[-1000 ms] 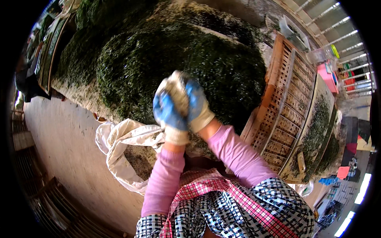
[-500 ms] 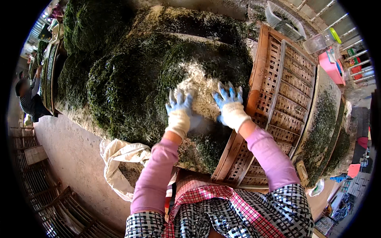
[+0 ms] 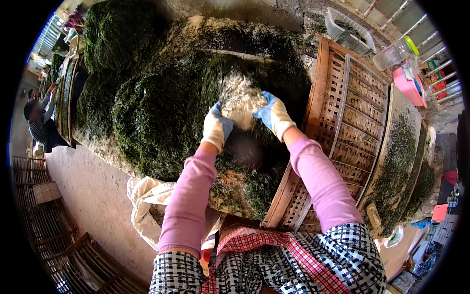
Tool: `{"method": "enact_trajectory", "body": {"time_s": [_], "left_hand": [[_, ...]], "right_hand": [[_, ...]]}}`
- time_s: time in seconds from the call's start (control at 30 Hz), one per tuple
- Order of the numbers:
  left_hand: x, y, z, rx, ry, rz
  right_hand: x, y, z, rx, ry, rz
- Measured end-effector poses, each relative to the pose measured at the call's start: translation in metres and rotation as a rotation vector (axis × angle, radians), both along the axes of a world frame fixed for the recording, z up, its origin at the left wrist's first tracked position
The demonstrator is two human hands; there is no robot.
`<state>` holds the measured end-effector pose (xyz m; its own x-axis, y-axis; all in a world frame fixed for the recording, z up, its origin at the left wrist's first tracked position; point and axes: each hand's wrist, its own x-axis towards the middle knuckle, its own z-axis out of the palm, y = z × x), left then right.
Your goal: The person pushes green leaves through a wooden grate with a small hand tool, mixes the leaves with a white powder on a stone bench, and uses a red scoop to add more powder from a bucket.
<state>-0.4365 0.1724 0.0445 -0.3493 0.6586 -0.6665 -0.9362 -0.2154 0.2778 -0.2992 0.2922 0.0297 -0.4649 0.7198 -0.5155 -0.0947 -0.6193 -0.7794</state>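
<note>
A clump of dark strands coated with pale flakes (image 3: 240,102) lies on a heap of dark green, seaweed-like strands (image 3: 147,112). My left hand (image 3: 218,125), in a blue-and-white glove, curls around the clump's left side. On its right side, my right hand (image 3: 272,113) grips it in a matching glove, the thumb and fingers bent inward. The undersides of both hands and most fingertips are hidden in the strands. Between my wrists the heap is dark and blurred.
A woven bamboo tray with a wooden frame (image 3: 350,117) slants beside the heap on the right. Behind it stand a clear plastic bin (image 3: 348,30) and a pink container (image 3: 410,85). A white cloth sack (image 3: 147,201) hangs at the near edge. Another person (image 3: 39,122) works far left.
My hands have gone from spread flat on the pale flakes to curled in around them. The flakes and strands are now drawn together into a clump between my hands.
</note>
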Motion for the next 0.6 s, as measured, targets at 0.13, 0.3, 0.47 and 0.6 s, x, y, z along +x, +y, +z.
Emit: {"method": "enact_trajectory", "body": {"time_s": [0.13, 0.3, 0.47, 0.6], "left_hand": [[0.004, -0.011, 0.087, 0.179, 0.079, -0.044], [-0.009, -0.017, 0.161, 0.18, 0.653, -0.061], [-0.02, 0.0, 0.213, 0.194, 0.656, -0.003], [-0.07, -0.021, 0.15, 0.205, 0.657, -0.086]], "right_hand": [[0.032, -0.006, 0.087, 0.002, 0.33, 0.011], [0.034, 0.002, 0.176, 0.335, 0.103, 0.148], [0.036, 0.016, 0.176, 0.574, 0.127, 0.33], [0.033, -0.009, 0.123, 0.542, 0.198, 0.23]]}}
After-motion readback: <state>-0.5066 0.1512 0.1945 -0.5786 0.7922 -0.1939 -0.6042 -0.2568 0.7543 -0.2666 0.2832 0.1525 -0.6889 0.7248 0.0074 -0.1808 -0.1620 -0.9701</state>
